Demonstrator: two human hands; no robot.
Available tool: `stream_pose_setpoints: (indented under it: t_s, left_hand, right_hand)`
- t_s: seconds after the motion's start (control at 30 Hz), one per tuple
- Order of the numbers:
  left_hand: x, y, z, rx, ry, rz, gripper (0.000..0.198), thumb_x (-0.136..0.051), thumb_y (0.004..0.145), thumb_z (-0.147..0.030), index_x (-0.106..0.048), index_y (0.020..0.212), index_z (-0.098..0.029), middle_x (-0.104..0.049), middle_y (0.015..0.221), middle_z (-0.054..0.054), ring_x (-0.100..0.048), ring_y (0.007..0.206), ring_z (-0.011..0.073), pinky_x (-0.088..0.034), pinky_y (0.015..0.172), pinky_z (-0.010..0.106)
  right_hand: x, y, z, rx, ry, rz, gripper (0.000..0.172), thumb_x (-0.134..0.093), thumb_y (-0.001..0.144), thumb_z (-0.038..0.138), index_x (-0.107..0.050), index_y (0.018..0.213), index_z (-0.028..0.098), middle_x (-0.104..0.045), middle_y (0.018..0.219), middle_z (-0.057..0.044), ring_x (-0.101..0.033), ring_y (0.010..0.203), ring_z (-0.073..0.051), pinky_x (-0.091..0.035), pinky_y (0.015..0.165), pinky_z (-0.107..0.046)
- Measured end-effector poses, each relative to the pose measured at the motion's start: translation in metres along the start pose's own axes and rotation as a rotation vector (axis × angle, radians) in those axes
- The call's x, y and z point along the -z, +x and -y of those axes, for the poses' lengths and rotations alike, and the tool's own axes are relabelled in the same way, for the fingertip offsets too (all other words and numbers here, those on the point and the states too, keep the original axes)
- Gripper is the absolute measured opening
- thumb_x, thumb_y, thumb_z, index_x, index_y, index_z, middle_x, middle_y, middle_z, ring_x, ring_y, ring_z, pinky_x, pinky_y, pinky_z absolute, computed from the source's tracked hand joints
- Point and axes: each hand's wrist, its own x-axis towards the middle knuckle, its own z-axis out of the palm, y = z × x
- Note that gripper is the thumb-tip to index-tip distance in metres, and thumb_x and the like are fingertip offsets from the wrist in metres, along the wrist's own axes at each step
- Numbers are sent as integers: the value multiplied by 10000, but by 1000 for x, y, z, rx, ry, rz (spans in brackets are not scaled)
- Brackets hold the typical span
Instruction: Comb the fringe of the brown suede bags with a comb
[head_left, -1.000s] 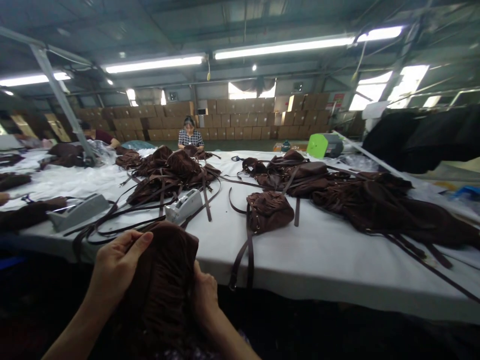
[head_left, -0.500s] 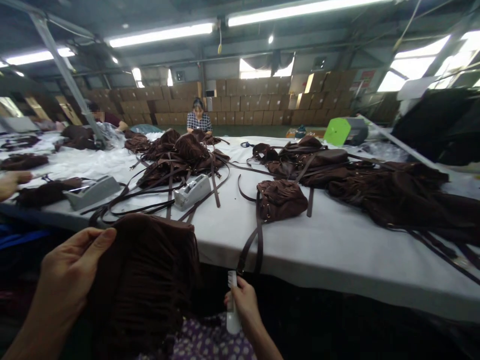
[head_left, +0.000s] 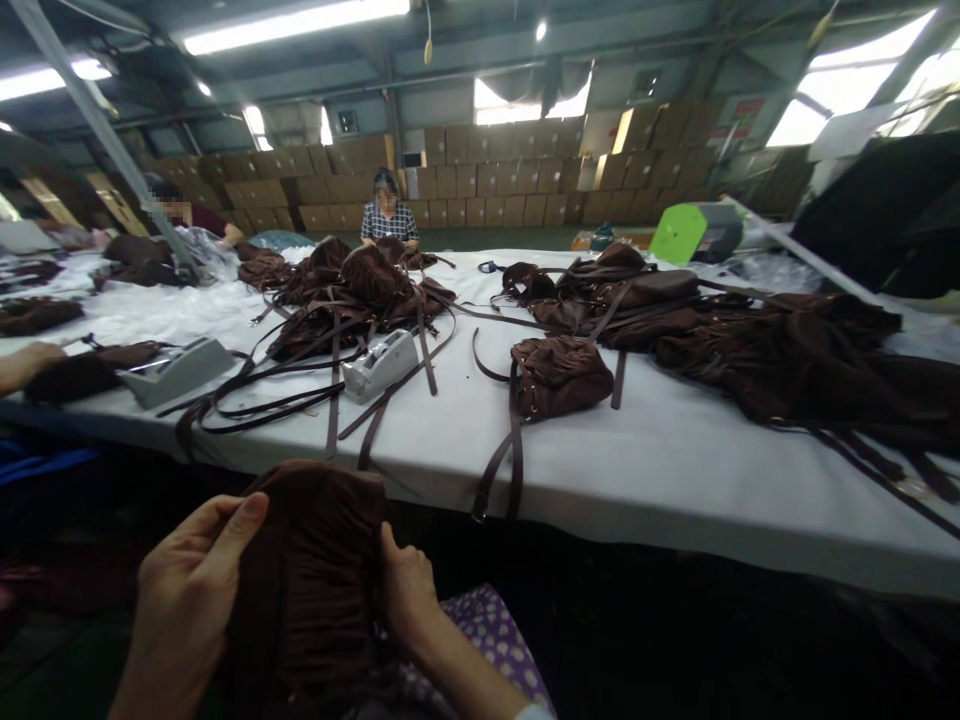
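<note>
Low in front of me is a dark brown fringed bag [head_left: 315,570], held above my lap. My left hand [head_left: 191,590] is closed on its upper left edge, the thumb on the near face. At the bag's right edge, my right hand [head_left: 409,585] is closed against it, thumb up and fingers partly hidden by the bag. The white comb is out of sight now; whether it is still in my right hand I cannot tell. Beyond them, another small brown bag [head_left: 562,378] with long straps lies on the white-covered table [head_left: 450,450].
Grey tape dispensers [head_left: 381,366] [head_left: 180,372] stand near the table's front left. Piles of brown bags [head_left: 330,290] [head_left: 750,340] lie behind and to the right. A person [head_left: 388,215] sits across the table; another person's hand [head_left: 30,365] is at far left. Cartons [head_left: 510,175] line the back.
My right hand has moved left and up from the lap to the bag's right edge, and the white comb has gone from view. The bag and my left hand sit slightly lower and further right.
</note>
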Motion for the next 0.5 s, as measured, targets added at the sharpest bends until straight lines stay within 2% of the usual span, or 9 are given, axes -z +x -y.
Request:
stream_pose_setpoints:
  t_s: [0.07,0.13,0.2,0.27,0.33,0.37,0.43,0.47,0.5]
  left_hand:
    - [5,-2,-4,79,-112,-58,281,-676,632,-589,-601,705,-327,-570,535,-74,-497,427,142,-367,367,247]
    - [11,-2,-11,102,-158,-141,276,-711,605,-561,-611,683,-316,-571,530,-77,-484,408,130,-356,348,234]
    - [15,-1,-18,97,-170,-196,269,-708,613,-548,-605,673,-306,-565,519,-82,-485,402,127,-359,341,229]
    - [17,3,-21,126,-199,-208,264,-707,617,-525,-594,671,-293,-555,502,-90,-481,390,124,-345,328,220]
    - [14,6,-21,169,-249,-206,273,-724,592,-491,-584,672,-271,-544,485,-95,-472,373,117,-339,321,210]
    - [11,8,-20,190,-287,-205,287,-743,559,-462,-579,669,-253,-541,480,-94,-465,363,111,-335,318,203]
    - [4,9,-18,222,-365,-203,334,-779,471,-398,-573,660,-215,-541,477,-84,-459,348,101,-328,312,188]
    - [1,9,-18,238,-404,-202,359,-791,428,-368,-574,659,-200,-546,479,-79,-459,343,96,-323,308,180]
    - [-1,8,-18,255,-438,-192,383,-800,393,-346,-579,664,-189,-555,487,-74,-461,341,93,-317,303,172]
  right_hand:
    - [-20,-5,-18,-22,-76,92,688,-634,652,56,-497,1319,152,-724,859,-146,-691,809,-300,-515,688,-349]
    - [-28,-11,-41,-80,-72,100,598,-636,620,15,-596,1206,128,-726,835,-151,-696,790,-299,-517,672,-332]
    - [-25,-18,-67,-147,-65,64,470,-567,695,8,-634,1145,127,-727,828,-148,-701,783,-277,-512,663,-305]
    - [-13,-26,-85,-216,-56,3,441,-445,819,36,-585,1225,137,-728,834,-139,-704,771,-245,-505,657,-281]
    - [3,-35,-90,-205,-3,-164,460,-351,909,104,-465,1353,136,-729,849,-127,-700,718,-214,-497,631,-258]
    - [10,-38,-87,-135,34,-285,472,-327,934,140,-400,1401,130,-729,859,-122,-693,680,-195,-493,616,-247]
    - [18,-43,-71,133,75,-510,500,-328,947,173,-319,1443,112,-723,826,-103,-662,604,-159,-488,598,-235]
    - [18,-43,-61,292,56,-560,519,-345,937,164,-298,1450,98,-714,784,-88,-645,579,-149,-487,598,-238]
    - [16,-41,-51,420,6,-544,541,-365,921,146,-283,1452,85,-701,742,-75,-633,571,-148,-488,601,-245]
